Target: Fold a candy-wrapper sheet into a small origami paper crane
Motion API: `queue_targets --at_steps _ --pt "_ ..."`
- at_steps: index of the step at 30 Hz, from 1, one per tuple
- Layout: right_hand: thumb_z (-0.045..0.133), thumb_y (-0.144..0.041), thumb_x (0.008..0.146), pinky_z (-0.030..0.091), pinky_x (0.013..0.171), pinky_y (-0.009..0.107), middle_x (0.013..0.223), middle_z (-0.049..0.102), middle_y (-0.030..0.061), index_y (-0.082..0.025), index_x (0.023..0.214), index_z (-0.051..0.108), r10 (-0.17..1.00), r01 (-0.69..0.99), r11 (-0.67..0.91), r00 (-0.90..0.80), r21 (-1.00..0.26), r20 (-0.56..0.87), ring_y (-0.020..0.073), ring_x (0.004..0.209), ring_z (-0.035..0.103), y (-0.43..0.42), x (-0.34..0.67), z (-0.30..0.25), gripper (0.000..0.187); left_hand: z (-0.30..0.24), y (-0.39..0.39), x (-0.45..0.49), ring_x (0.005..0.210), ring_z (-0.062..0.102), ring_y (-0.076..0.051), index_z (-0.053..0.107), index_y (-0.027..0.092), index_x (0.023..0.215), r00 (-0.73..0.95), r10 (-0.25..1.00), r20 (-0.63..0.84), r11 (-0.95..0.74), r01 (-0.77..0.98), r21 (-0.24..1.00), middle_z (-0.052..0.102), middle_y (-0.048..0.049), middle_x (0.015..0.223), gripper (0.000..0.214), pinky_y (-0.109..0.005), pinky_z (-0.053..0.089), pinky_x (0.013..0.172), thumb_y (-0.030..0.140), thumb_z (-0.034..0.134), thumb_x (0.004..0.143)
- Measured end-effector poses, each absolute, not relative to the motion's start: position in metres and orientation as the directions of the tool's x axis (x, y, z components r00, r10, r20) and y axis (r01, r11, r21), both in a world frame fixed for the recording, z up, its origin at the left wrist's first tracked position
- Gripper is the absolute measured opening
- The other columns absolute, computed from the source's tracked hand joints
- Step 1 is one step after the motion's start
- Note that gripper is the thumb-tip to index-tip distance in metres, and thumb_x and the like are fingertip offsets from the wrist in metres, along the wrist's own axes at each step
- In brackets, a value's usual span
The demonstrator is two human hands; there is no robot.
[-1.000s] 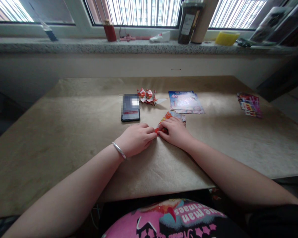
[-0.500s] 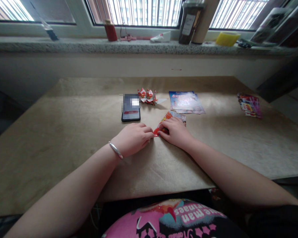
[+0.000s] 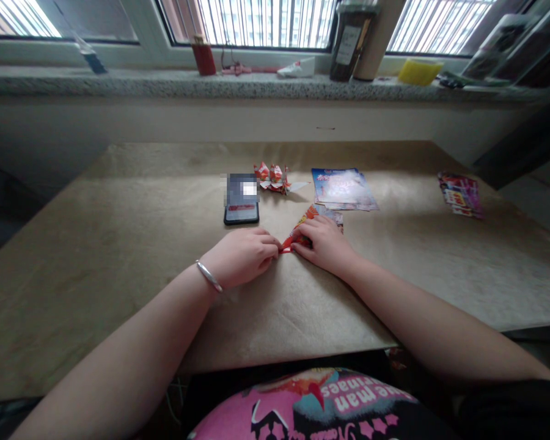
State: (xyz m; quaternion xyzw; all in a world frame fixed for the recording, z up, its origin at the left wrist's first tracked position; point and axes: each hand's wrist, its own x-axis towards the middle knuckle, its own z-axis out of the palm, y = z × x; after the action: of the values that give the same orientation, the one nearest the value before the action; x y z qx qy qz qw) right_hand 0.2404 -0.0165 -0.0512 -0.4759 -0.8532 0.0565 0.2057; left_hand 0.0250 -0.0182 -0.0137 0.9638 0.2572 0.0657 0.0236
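Left hand (image 3: 247, 256) pinching the tip of the paper (image 3: 310, 213), right hand (image 3: 323, 244) laid over it.
Whether the right fingers pinch or only press, I cannot tell. The paper, under the right hand, looks partly folded: one corner comes to a point, with folding apparently left. Beyond the left hand, a folded piece (image 3: 275, 177) looks finished; beyond the right, sheets (image 3: 343, 186) lie flat.
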Motion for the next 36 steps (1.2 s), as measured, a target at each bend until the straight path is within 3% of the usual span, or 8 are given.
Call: queue_targets --at_steps 5,11,14,19,26,36 --pt "0.061 -0.031 0.081 0.036 0.081 0.033 0.088 0.065 0.0054 -0.021 0.084 0.065 0.832 0.785 0.547 -0.472 -0.291 0.292 0.0204 0.088 0.052 -0.017 0.241 -0.050 0.012 -0.014 -0.016 0.022 0.089 0.061 -0.016 0.067 0.017 0.087 0.866 0.490 0.104 -0.871 0.480 0.107 0.069 -0.0049 0.091 0.018 -0.028 0.049 0.082 0.018 0.049 0.084" --pt "0.061 -0.031 0.082 0.038 0.083 0.035 0.088 0.065 0.0064 -0.020 0.084 0.068 0.785 0.744 0.608 -0.511 -0.276 0.352 0.0210 0.089 0.051 -0.016 0.243 -0.051 0.013 -0.015 -0.017 0.024 0.091 0.059 -0.017 0.067 0.021 0.101 0.862 0.494 0.109 -0.869 0.487 0.086 0.068 -0.0040 0.100 0.025 -0.030 0.049 0.083 0.019 0.046 0.088" --pt "0.060 -0.028 0.082 0.037 0.088 0.037 0.087 0.066 0.0048 -0.023 0.083 0.070 0.723 0.704 0.670 -0.547 -0.236 0.421 0.0204 0.089 0.052 -0.016 0.244 -0.052 0.011 -0.015 -0.018 0.026 0.091 0.059 -0.017 0.067 0.020 0.101 0.862 0.497 0.103 -0.868 0.493 0.068 0.067 -0.0045 0.100 0.025 -0.030 0.049 0.083 0.018 0.047 0.087" --pt "0.054 -0.022 0.086 0.025 0.105 0.044 0.088 0.069 -0.0003 -0.029 0.084 0.071 0.587 0.612 0.781 -0.652 -0.125 0.479 0.0185 0.093 0.052 -0.017 0.246 -0.049 0.019 -0.015 -0.019 0.027 0.089 0.058 -0.017 0.067 0.019 0.099 0.858 0.504 0.104 -0.864 0.501 0.055 0.067 -0.0052 0.099 0.023 -0.031 0.050 0.081 0.019 0.047 0.087" --pt "0.049 -0.020 0.088 0.036 0.092 0.038 0.094 0.070 -0.0004 -0.028 0.090 0.070 0.483 0.518 0.853 -0.738 -0.063 0.471 0.0188 0.094 0.051 -0.015 0.248 -0.047 0.022 -0.014 -0.019 0.028 0.091 0.057 -0.018 0.066 0.020 0.101 0.856 0.508 0.094 -0.862 0.506 0.040 0.066 -0.0044 0.101 0.024 -0.031 0.049 0.082 0.019 0.046 0.087" --pt "0.051 -0.025 0.089 0.035 0.088 0.037 0.096 0.069 0.0006 -0.025 0.086 0.069 0.492 0.540 0.841 -0.762 -0.006 0.420 0.0197 0.098 0.050 -0.017 0.249 -0.041 0.018 -0.014 -0.021 0.029 0.090 0.057 -0.018 0.066 0.019 0.098 0.847 0.524 0.090 -0.851 0.525 0.008 0.066 -0.0043 0.100 0.022 -0.031 0.049 0.080 0.019 0.046 0.087"
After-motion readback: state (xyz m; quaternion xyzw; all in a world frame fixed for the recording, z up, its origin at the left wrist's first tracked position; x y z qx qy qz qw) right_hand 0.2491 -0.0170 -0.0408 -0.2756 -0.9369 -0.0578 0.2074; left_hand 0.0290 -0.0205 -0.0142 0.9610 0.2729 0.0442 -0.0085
